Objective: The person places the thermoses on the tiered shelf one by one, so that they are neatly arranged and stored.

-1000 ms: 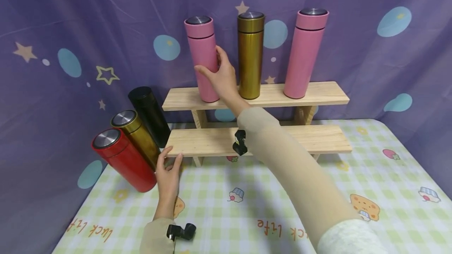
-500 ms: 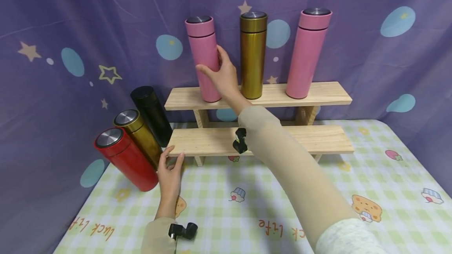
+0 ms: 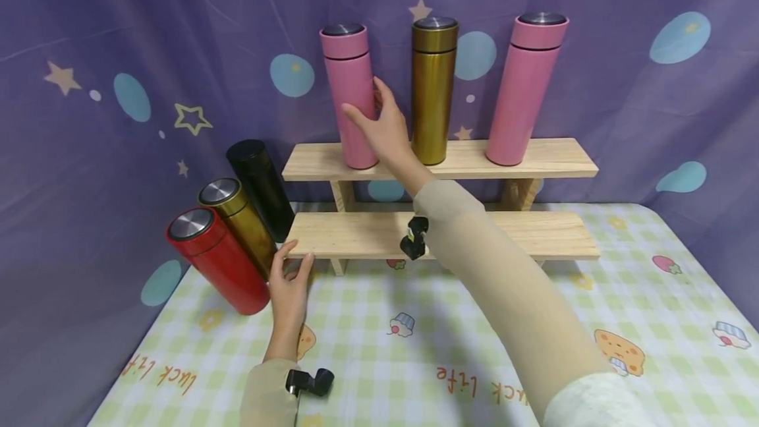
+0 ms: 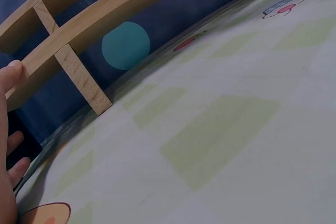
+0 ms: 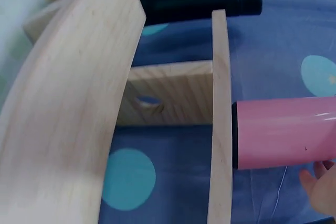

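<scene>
On the upper board of a two-tier wooden stand (image 3: 356, 232) stand a pink thermos bottle (image 3: 351, 94), a gold thermos bottle (image 3: 435, 94) and another pink thermos bottle (image 3: 528, 94). My right hand (image 3: 388, 130) grips the left pink bottle from its right side, with the thumb across its front. That bottle's base rests on the board, as the right wrist view also shows. My left hand (image 3: 289, 288) holds the lower board's front left corner between thumb and fingers. In the left wrist view, the thumb (image 4: 13, 72) touches the board's edge.
Left of the stand, a red bottle (image 3: 222, 265), a gold bottle (image 3: 240, 226) and a black bottle (image 3: 261, 186) stand in a row close to my left hand. A checked cloth (image 3: 367, 361) covers the table. A purple curtain (image 3: 196, 31) hangs behind.
The head view has turned slightly left, so everything appears shifted a little right. Both hands keep their holds, and the bottles stay in place on the stand.
</scene>
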Available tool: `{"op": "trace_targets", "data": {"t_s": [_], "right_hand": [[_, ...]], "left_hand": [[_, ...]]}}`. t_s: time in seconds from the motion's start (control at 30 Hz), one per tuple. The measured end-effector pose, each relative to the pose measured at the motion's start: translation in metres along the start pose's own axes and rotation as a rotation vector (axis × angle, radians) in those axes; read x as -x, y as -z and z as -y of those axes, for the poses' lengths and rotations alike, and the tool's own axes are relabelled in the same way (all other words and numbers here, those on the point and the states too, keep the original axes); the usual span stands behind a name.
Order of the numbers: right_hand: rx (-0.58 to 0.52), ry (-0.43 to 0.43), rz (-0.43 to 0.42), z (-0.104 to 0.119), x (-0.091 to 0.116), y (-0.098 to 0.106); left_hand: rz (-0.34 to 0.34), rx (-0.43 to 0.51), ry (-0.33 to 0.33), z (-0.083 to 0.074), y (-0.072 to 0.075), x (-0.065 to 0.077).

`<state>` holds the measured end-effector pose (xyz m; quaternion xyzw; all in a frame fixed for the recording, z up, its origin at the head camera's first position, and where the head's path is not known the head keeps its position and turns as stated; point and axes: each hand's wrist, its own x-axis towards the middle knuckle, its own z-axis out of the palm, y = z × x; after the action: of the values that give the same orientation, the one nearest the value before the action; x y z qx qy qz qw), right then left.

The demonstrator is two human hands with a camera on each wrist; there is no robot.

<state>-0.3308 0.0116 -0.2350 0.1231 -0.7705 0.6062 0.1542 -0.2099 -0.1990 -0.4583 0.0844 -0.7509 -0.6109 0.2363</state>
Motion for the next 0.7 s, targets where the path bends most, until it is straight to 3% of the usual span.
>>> {"op": "trace_targets", "data": {"t_s": [0.37, 0.7], "right_hand": [[-0.209, -0.008, -0.025, -0.004, 0.03, 0.011], [-0.272, 0.141, -0.014, -0.013, 0.069, 0.027]], "left_hand": [[-0.015, -0.011, -0.004, 0.0, 0.002, -0.002], [-0.007, -0.009, -0.011, 0.001, 0.0, 0.0]]}}
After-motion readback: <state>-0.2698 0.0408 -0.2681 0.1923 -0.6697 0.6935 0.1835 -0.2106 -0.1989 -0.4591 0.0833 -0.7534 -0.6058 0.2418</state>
